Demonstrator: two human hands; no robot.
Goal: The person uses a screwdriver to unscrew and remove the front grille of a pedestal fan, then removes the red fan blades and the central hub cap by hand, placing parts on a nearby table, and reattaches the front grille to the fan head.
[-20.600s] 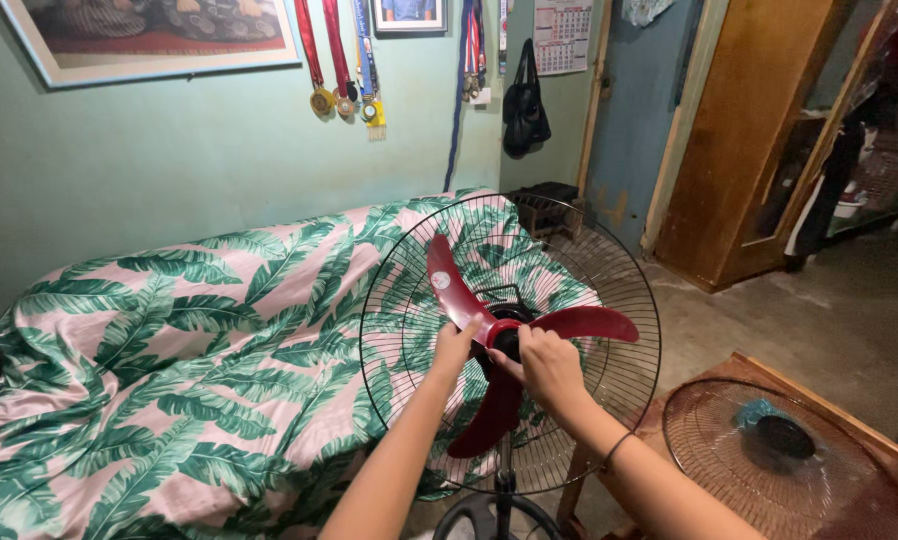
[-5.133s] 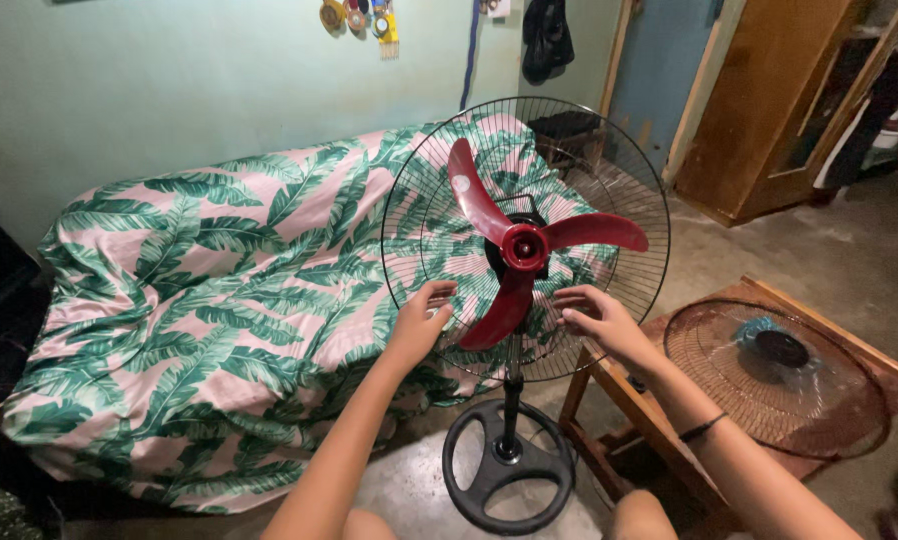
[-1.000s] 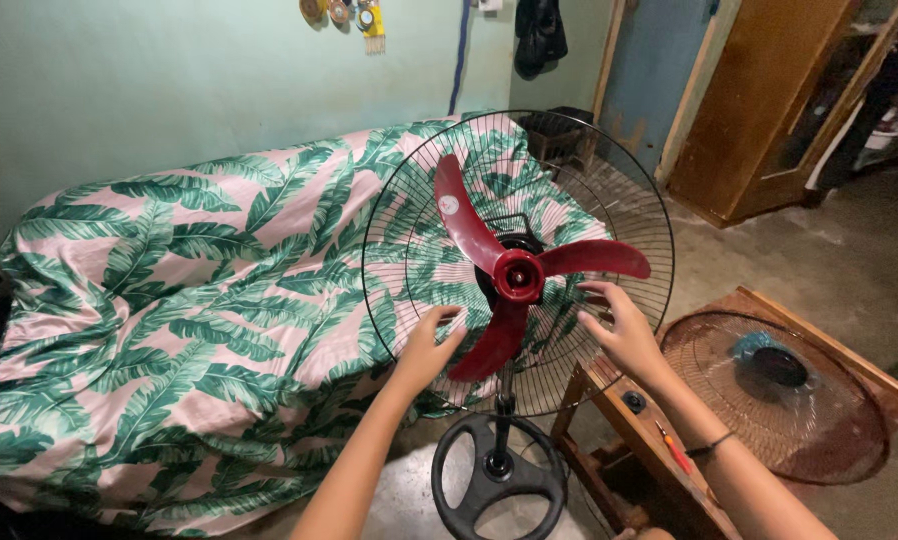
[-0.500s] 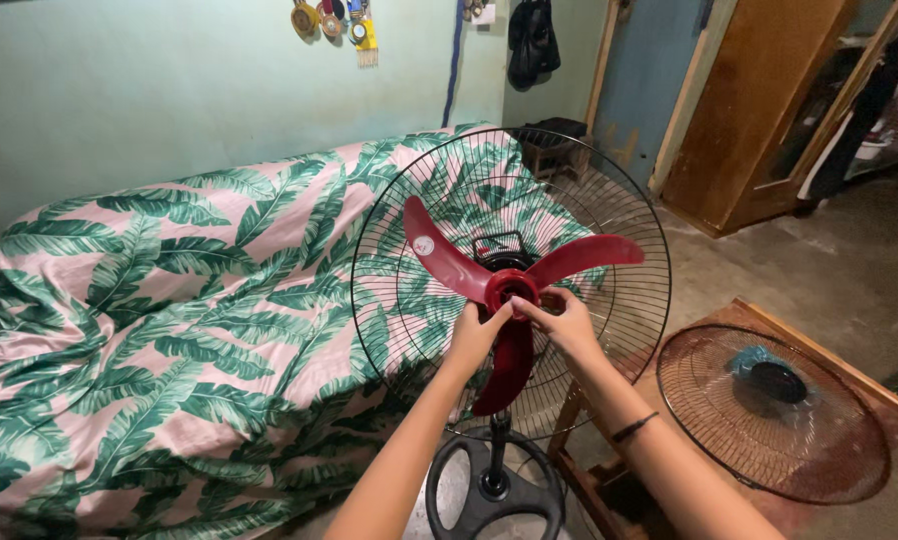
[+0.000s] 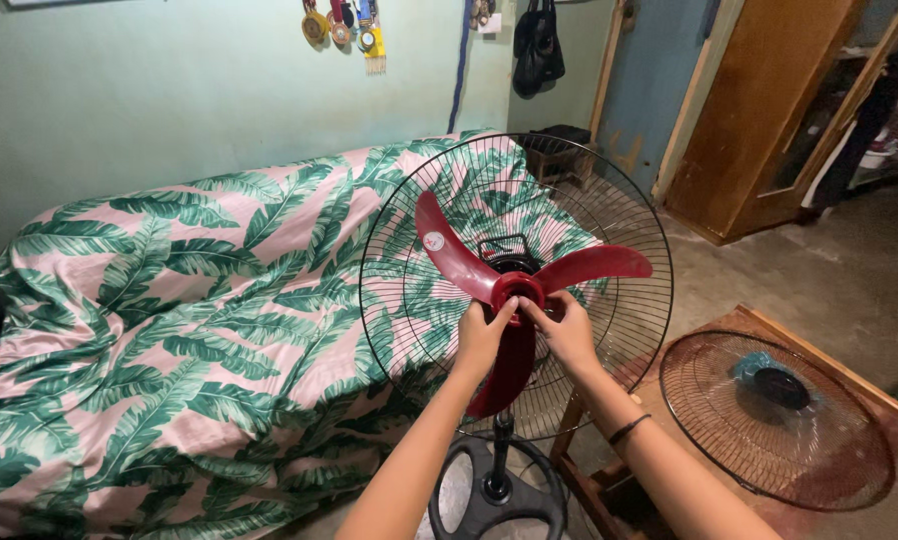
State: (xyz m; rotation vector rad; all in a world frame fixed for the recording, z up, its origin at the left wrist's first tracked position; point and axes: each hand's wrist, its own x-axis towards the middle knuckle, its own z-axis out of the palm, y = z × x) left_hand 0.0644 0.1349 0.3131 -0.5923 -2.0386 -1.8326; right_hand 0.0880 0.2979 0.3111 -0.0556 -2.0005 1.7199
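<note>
We pinch the round red plastic fan hub (image 5: 516, 291) between our left hand (image 5: 482, 338) and right hand (image 5: 569, 331), fingertips closed on it.

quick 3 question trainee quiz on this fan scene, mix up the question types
1. True or false: the front grille is mounted on the fan.
2. Both hands meet at which part? A) red hub B) black base C) rear grille
3. How many red blades does the fan have?

Key:
1. False; it lies on the wooden table.
2. A; left hand and right hand both touch it.
3. Three.
</note>
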